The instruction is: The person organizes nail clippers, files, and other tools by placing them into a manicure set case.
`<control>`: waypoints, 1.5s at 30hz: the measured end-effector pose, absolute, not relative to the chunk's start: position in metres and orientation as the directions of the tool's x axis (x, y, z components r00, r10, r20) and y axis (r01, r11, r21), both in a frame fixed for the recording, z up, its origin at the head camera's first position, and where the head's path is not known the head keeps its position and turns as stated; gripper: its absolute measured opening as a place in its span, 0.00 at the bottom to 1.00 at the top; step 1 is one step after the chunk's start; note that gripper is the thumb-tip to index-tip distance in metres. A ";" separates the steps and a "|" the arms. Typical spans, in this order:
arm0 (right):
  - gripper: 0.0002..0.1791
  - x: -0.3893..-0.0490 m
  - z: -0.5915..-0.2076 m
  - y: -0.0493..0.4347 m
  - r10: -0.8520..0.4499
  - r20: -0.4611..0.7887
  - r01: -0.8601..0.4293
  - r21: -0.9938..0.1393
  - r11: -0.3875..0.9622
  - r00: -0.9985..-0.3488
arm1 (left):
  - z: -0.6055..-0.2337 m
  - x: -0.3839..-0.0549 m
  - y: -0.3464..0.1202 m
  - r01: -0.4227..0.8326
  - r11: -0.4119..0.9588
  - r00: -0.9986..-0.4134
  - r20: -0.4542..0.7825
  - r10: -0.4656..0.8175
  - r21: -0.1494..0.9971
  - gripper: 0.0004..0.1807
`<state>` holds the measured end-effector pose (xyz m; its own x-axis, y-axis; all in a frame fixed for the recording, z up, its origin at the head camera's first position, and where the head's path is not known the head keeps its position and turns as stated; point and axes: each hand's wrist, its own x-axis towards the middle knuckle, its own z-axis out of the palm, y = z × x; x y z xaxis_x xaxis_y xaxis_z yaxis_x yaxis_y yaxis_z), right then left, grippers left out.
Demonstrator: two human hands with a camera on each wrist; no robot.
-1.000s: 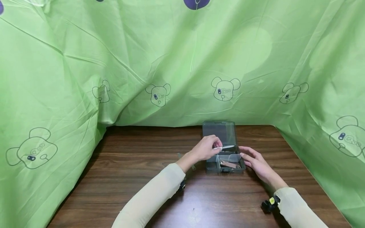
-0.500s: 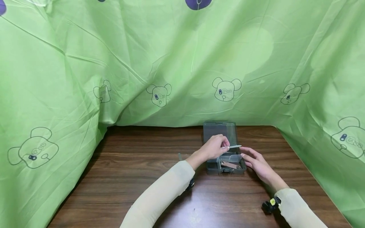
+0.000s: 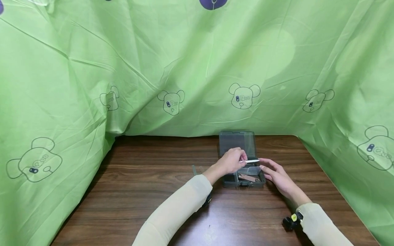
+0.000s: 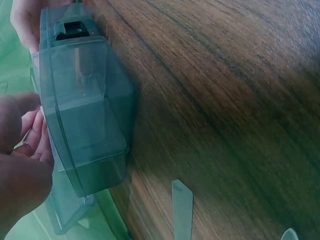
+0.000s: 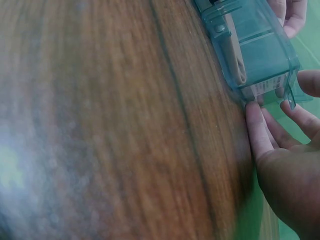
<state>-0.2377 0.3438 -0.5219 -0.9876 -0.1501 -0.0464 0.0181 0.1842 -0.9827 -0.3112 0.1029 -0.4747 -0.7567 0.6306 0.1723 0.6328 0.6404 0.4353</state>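
Note:
In the head view my left hand [image 3: 232, 161] pinches a thin pale strip [image 3: 253, 161] with a tapered end, held level over the back of the hinged plastic box [image 3: 234, 184]. From the left wrist, the box hides part of its fingers. Right of the box, my right hand [image 3: 278, 176] touches the side wall with fairly straight fingers. In the right wrist view its fingertips [image 5: 252, 107] lie against the box's end, low by the table. A pinkish nail clipper [image 3: 249, 178] lies in the front compartment. The smoky see-through lid [image 3: 237, 140] stands open at the back.
Left of the box, a translucent strip [image 4: 182, 207] lies on the brown wooden table [image 3: 147, 191], with the tip of another [image 4: 290, 234] at the left wrist view's lower edge. A green printed curtain [image 3: 197, 68] hangs behind and along both sides.
My left hand has shifted right with the pale strip, then dipped slightly, bringing the strip's tip close to my right fingertips. The right hand and the box have stayed put.

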 end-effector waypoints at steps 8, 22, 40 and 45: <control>0.34 -0.238 -0.523 0.342 -0.143 -0.048 0.021 -0.983 0.180 -0.989 | -0.478 -0.308 0.104 0.633 0.665 -0.762 0.169 0.625 0.396 0.03; 0.34 -0.239 -0.524 0.341 -0.165 -0.039 0.012 -0.987 0.161 -0.986 | -0.481 -0.311 0.101 0.651 0.620 -0.745 0.212 0.633 0.437 0.05; 0.34 -0.239 -0.522 0.343 -0.153 -0.038 0.014 -0.988 0.155 -0.987 | -0.453 -0.320 0.017 0.672 0.469 -0.687 0.246 0.684 0.574 0.12; 0.33 -0.238 -0.524 0.344 -0.159 -0.037 0.012 -0.987 0.159 -0.987 | -0.456 -0.321 -0.012 0.642 0.471 -0.710 0.237 0.663 0.605 0.11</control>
